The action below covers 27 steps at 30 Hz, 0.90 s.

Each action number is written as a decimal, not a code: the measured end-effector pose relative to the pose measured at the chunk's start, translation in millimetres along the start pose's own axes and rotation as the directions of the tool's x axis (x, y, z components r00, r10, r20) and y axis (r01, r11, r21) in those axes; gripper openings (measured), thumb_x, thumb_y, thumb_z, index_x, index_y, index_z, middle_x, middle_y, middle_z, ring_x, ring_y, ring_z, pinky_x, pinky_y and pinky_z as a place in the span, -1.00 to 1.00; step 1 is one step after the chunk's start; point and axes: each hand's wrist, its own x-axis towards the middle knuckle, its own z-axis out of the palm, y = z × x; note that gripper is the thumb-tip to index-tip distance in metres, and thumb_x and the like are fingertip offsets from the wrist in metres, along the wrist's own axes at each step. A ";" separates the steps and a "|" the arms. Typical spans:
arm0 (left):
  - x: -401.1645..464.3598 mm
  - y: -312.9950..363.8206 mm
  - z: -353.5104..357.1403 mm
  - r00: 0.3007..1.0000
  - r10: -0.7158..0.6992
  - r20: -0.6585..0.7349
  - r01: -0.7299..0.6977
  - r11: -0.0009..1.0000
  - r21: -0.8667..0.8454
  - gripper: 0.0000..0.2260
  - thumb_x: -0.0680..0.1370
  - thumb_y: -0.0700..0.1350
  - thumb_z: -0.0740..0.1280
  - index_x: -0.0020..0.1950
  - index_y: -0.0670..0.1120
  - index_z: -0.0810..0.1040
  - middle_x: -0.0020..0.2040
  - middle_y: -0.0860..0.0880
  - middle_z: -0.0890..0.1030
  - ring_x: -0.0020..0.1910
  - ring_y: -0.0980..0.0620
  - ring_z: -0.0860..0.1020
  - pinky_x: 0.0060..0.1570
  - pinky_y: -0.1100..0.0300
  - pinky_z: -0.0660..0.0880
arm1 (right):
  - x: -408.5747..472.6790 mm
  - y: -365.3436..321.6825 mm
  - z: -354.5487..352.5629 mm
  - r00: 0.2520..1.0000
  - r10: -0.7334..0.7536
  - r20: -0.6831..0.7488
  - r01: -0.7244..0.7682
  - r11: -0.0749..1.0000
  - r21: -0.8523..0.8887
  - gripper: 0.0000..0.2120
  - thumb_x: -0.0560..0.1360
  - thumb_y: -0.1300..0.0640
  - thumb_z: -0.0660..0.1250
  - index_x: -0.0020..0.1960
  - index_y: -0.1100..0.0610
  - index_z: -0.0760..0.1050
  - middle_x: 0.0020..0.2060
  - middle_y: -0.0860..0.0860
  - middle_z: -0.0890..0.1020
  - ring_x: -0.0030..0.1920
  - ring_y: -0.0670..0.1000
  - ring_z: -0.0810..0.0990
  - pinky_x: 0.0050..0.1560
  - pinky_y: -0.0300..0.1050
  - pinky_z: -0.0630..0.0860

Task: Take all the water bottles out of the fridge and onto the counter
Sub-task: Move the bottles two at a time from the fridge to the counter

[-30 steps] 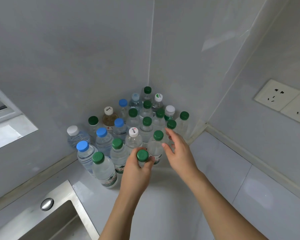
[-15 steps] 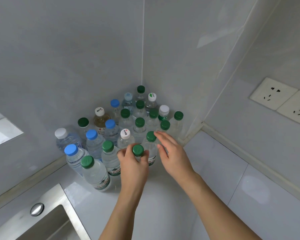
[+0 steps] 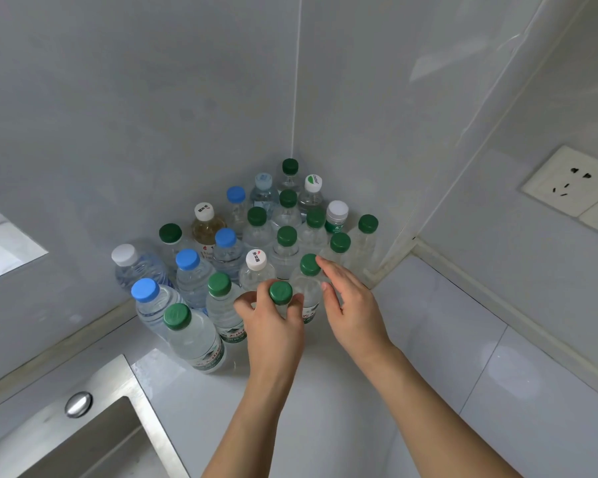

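Note:
Several water bottles with green, blue and white caps stand packed in the corner of the white counter [image 3: 428, 339]. My left hand [image 3: 273, 326] grips a green-capped bottle [image 3: 280, 292] at the front of the cluster, fingers curled round its neck, the bottle upright on the counter. My right hand [image 3: 353, 305] is beside it with fingers nearly straight, its fingertips touching the neighbouring green-capped bottle [image 3: 309, 265]. The fridge is out of view.
A steel sink [image 3: 94, 419] with a round button sits at the lower left. Grey walls meet behind the bottles. A wall socket [image 3: 573, 181] is on the right wall. Bare counter runs along the right and front of the bottles.
The view has shifted slightly. My left hand keeps its grip on the front bottle. My right hand has loosened from the neighbouring bottle, its fingers straighter.

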 end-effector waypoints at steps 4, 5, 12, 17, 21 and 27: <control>1.6 -4.2 3.2 0.999 0.016 -0.030 -0.015 1.000 0.011 -0.74 0.53 0.01 0.38 0.17 0.07 0.41 0.15 0.00 0.28 -0.02 -0.08 0.52 -0.01 0.15 0.36 | 0.1 -2.0 -1.2 1.000 0.015 0.016 -0.015 1.000 0.004 -0.61 0.60 0.25 0.20 0.41 0.07 0.39 0.29 -0.09 0.51 0.29 -0.20 0.44 0.31 -0.35 0.34; 1.6 -5.7 4.5 0.999 0.027 -0.040 -0.027 1.000 0.006 -0.73 0.53 0.01 0.38 0.18 0.06 0.40 0.15 0.00 0.27 0.00 -0.10 0.52 0.00 0.13 0.37 | -0.5 -2.7 -1.9 0.999 0.021 0.024 -0.021 1.000 0.003 -0.60 0.60 0.24 0.21 0.42 0.06 0.38 0.30 -0.09 0.51 0.29 -0.19 0.45 0.31 -0.36 0.34; -10.3 -1.4 3.7 0.993 0.068 -0.093 -0.067 0.998 0.012 -0.53 0.52 -0.01 0.39 0.36 -0.07 0.31 0.24 -0.06 0.32 0.16 -0.16 0.49 0.12 -0.04 0.46 | -13.4 -16.4 -24.5 0.994 0.104 0.034 -0.104 0.995 0.011 -0.56 0.61 0.13 0.20 0.48 0.02 0.28 0.39 -0.08 0.42 0.36 -0.12 0.39 0.33 -0.29 0.32; -39.7 18.0 0.4 0.968 0.202 -0.151 -0.192 0.978 0.079 -0.39 0.53 -0.02 0.40 0.50 -0.07 0.21 0.46 -0.11 0.19 0.41 -0.15 0.28 0.31 -0.04 0.33 | -33.9 -23.2 -61.6 0.988 0.142 -0.065 -0.140 0.989 0.038 -0.54 0.59 0.11 0.24 0.47 0.05 0.27 0.40 -0.08 0.40 0.37 -0.13 0.36 0.27 -0.06 0.47; -61.5 42.9 11.6 0.920 0.369 -0.135 -0.347 0.924 0.161 -0.44 0.54 -0.03 0.37 0.49 -0.08 0.26 0.48 -0.15 0.21 0.47 -0.17 0.18 0.41 -0.07 0.22 | -56.5 -24.7 -100.4 0.975 0.171 -0.144 -0.168 0.985 0.027 -0.52 0.58 0.09 0.26 0.48 0.08 0.26 0.41 -0.06 0.38 0.39 -0.11 0.35 0.32 -0.17 0.39; -103.2 81.4 55.9 0.808 0.589 -0.016 -0.570 0.789 0.228 -0.53 0.57 -0.10 0.34 0.45 -0.15 0.33 0.45 -0.25 0.28 0.43 -0.29 0.21 0.40 -0.22 0.22 | -105.3 -15.0 -177.4 0.941 0.217 -0.261 -0.234 0.971 -0.037 -0.53 0.59 0.09 0.24 0.48 0.06 0.25 0.41 -0.09 0.37 0.41 -0.16 0.29 0.28 -0.53 0.08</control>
